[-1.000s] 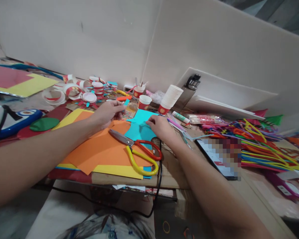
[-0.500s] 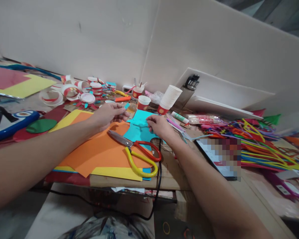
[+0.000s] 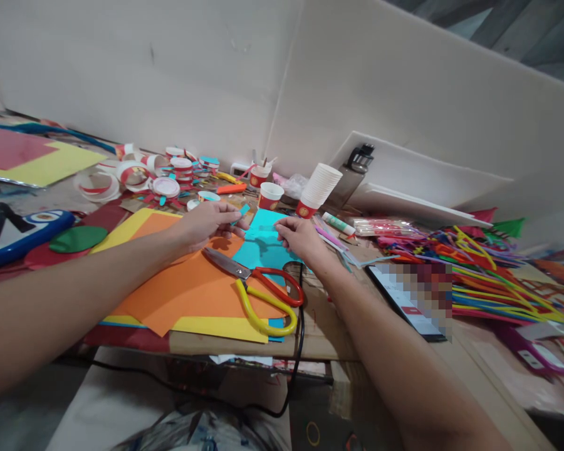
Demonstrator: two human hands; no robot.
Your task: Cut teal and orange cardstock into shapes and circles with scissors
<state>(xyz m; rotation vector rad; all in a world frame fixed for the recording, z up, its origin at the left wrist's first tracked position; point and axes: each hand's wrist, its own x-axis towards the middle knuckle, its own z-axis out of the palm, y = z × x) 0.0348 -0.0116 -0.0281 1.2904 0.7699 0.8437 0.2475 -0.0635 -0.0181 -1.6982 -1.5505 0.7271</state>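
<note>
My left hand [image 3: 210,224] pinches a small teal paper strip [image 3: 241,213] above the orange sheet. Over the right part of a teal sheet [image 3: 266,250], my right hand [image 3: 297,236] has its thumb and forefinger pressed together; anything between them is too small to make out. Scissors [image 3: 244,275] with one red and one yellow handle lie on the orange paper [image 3: 178,294], blades toward the left. Yellow paper [image 3: 216,327] shows underneath. Just behind the teal sheet stands a red and white paper cup [image 3: 270,196].
A stack of cups [image 3: 320,185] leans beside a dark bottle [image 3: 355,169]. Cut cups [image 3: 134,173] lie at the back left. To the right are a tablet [image 3: 404,300] and colourful pipe cleaners [image 3: 493,288]. A black cable [image 3: 302,338] hangs over the table edge.
The teal strip in my left hand has tilted and moved slightly right and down. My right hand has barely moved.
</note>
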